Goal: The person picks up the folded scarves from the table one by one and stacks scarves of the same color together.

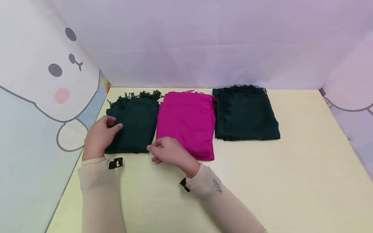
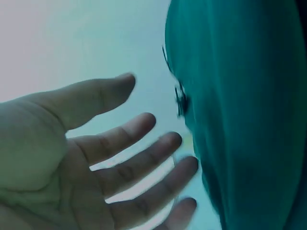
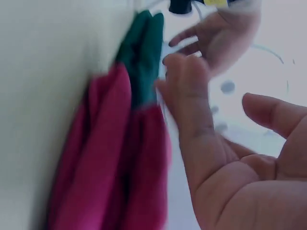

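Note:
A folded dark green scarf (image 1: 135, 126) with a fringe at its far edge lies on the left of the table. Over its left side is my left hand (image 1: 100, 134), thumb and fingers apart; in the left wrist view a gap shows between the fingertips (image 2: 171, 141) and the green cloth (image 2: 254, 110). My right hand (image 1: 172, 152) hovers by the near corners of the green scarf and the folded magenta scarf (image 1: 186, 121). In the right wrist view its thumb (image 3: 271, 112) stands apart from the fingers, with nothing held, beside the magenta cloth (image 3: 96, 167).
A second folded dark green scarf (image 1: 246, 116), also fringed at the back, lies against the magenta one's right side. The pale table (image 1: 291, 181) meets a lilac backdrop (image 1: 198, 42) behind. A printed cartoon panel (image 1: 32, 136) stands at the left.

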`<state>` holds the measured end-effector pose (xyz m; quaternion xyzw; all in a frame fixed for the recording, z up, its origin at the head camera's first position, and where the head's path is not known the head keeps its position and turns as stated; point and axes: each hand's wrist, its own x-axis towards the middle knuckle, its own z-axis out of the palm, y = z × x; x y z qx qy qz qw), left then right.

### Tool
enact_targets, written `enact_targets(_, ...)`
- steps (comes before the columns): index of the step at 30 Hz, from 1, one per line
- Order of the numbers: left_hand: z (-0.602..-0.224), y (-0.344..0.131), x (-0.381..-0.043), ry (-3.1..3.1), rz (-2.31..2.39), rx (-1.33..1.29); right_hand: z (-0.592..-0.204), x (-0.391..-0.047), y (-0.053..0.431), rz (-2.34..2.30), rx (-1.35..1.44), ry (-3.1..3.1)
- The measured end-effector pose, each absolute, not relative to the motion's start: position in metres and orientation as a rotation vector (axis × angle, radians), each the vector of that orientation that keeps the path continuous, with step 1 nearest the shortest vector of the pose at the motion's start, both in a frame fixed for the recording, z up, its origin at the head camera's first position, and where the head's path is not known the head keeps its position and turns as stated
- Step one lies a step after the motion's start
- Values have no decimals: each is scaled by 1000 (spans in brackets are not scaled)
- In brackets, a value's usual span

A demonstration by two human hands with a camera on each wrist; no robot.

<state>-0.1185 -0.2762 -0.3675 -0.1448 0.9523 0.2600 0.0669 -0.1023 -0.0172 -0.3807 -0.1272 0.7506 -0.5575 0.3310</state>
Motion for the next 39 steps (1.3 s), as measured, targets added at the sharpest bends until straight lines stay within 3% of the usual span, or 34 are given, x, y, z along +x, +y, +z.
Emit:
enact_targets(9,-364,-302,-113,2648,543,-448,-388,-99,-43,-1145,-362,2237)
enact_targets(22,-377,-316,-116,2541,547,-241,-398,-107,-51,-1205,-430,2227)
enact_targets(32,-366,-331,-101,2624,661,-71,-393,-116,-45,-1367,-395,2078)
enact_targets(39,-366,-343,-91,2540,747,-112,-391,-117,-45,-1382,-386,1939)
